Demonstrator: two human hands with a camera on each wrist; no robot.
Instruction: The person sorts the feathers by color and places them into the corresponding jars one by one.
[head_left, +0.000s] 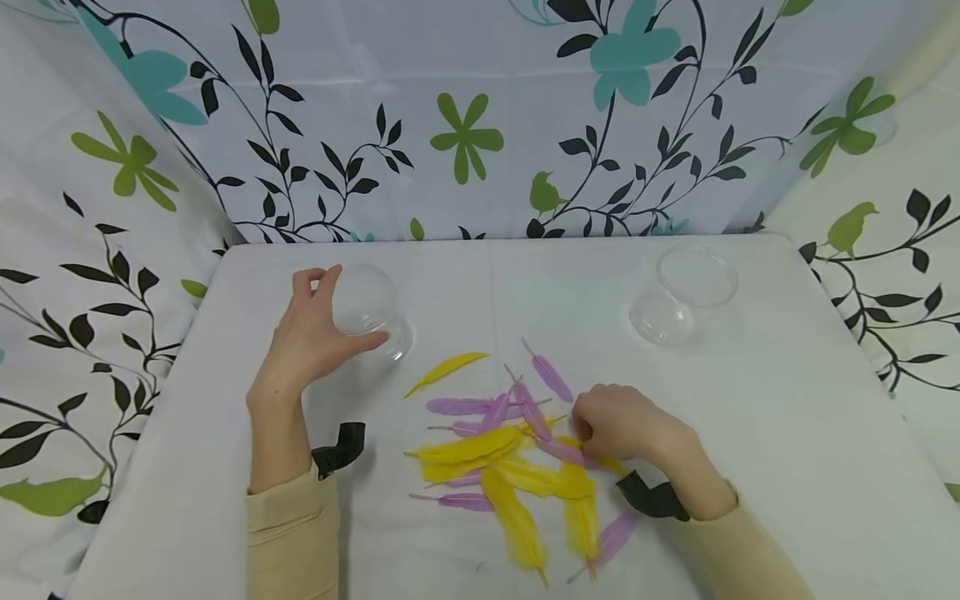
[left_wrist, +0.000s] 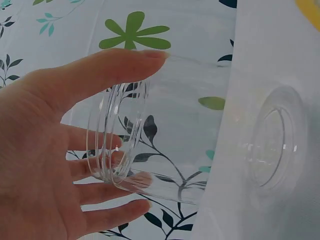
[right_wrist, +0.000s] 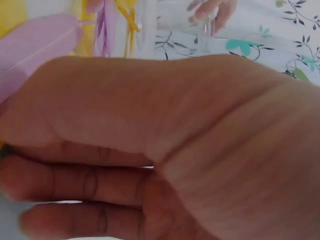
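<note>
My left hand (head_left: 311, 342) holds a clear jar (head_left: 367, 296) near its mouth at the table's back left. In the left wrist view, the thumb lies along one side of the ringed neck and the fingers show through the clear wall. At the right edge of a pile of yellow feathers (head_left: 517, 517) and purple feathers (head_left: 461, 406), my right hand (head_left: 630, 425) reaches down with curled fingers. A purple feather (right_wrist: 40, 45) lies beside the thumb in the right wrist view. The fingertips are hidden, and I cannot tell whether they pinch a feather.
A second clear jar (head_left: 663, 319) stands at the back right of the white table (head_left: 787, 400). One yellow feather (head_left: 447, 372) lies apart from the pile, toward the left jar. A leaf-patterned curtain (head_left: 487, 67) hangs behind the table and along its sides.
</note>
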